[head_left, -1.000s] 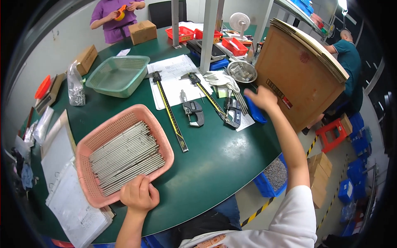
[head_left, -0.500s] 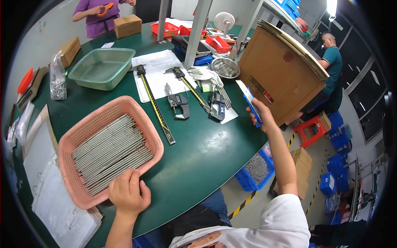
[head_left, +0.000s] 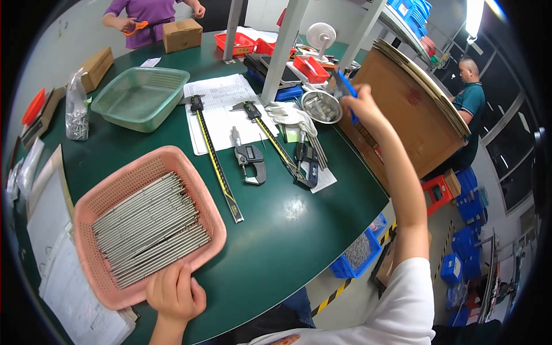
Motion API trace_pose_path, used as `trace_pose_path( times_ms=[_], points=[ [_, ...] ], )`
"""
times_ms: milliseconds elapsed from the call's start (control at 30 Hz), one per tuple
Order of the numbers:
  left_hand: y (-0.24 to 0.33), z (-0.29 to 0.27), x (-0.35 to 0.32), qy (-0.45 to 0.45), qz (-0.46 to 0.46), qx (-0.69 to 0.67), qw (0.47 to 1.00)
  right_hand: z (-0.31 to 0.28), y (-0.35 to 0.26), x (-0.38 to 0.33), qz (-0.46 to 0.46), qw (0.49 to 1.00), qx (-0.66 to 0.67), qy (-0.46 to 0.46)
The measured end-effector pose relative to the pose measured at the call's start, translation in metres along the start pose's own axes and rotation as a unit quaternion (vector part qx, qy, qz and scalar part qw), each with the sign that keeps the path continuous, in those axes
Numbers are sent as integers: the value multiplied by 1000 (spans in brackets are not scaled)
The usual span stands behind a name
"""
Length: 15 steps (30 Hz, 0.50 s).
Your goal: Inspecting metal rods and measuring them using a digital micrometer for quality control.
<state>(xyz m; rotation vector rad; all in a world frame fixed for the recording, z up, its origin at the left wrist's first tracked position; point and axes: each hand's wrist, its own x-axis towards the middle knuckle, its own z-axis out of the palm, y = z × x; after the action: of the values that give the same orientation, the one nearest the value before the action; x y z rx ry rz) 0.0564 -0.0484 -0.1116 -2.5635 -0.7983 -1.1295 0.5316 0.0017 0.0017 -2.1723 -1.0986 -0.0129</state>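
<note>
The near rim of a pink basket (head_left: 86,230), filled with metal rods (head_left: 149,227), is gripped by the left hand (head_left: 174,294). A blue flat object (head_left: 347,92) is pinched in the raised right hand (head_left: 362,109) beside the steel bowl (head_left: 321,106). A green basket (head_left: 140,98) is seen farther across the table (head_left: 287,230).

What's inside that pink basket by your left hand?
The pink basket holds a layer of thin metal rods lying side by side, filling most of its floor. The left hand rests at its near rim. Anything beneath the rods is covered.

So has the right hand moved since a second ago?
Yes. The right hand, holding a blue object, has lifted off the green table up beside the cardboard stack.
</note>
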Motion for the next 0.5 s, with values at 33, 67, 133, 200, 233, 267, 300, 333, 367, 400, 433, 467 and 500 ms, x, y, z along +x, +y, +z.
trace_pose_path(
  times_ms=[33, 67, 133, 200, 233, 267, 300, 333, 367, 400, 433, 467, 500],
  points=[
    [1, 1, -1, -1, -4, 0, 1000, 0, -2, 23, -55, 991, -110, 56],
    [3, 2, -3, 5, -4, 20, 1000, -1, -4, 42, -90, 969, -215, 75],
    [4, 2, -12, 6, -14, 63, 998, 1, -26, 71, -130, 908, -387, 95],
    [5, 3, -24, 2, -19, 80, 997, 0, -33, 93, -140, 862, -481, 83],
    [6, 4, -22, -4, -19, 91, 996, 4, -31, 109, -133, 833, -531, 82],
    [10, 2, -20, -15, -40, 104, 994, 8, -28, 122, -133, 807, -568, 94],
    [10, 3, -19, -17, -47, 105, 993, 8, -22, 132, -128, 777, -608, 106],
    [11, 3, -20, -24, -44, 118, 992, 9, -17, 139, -143, 760, -624, 112],
    [12, 3, -21, -31, -41, 130, 990, 11, -15, 147, -122, 745, -650, 81],
    [11, 1, -24, -52, -47, 141, 988, 12, -8, 157, -117, 747, -651, 60],
    [9, 1, -29, -55, -52, 140, 987, 13, -1, 165, -111, 748, -653, 39],
    [5, 2, -33, -32, -31, 112, 993, 17, 6, 172, -115, 747, -654, 36],
    [4, 3, -32, -9, -10, 86, 996, 23, 11, 176, -110, 738, -664, 38]
  ],
)
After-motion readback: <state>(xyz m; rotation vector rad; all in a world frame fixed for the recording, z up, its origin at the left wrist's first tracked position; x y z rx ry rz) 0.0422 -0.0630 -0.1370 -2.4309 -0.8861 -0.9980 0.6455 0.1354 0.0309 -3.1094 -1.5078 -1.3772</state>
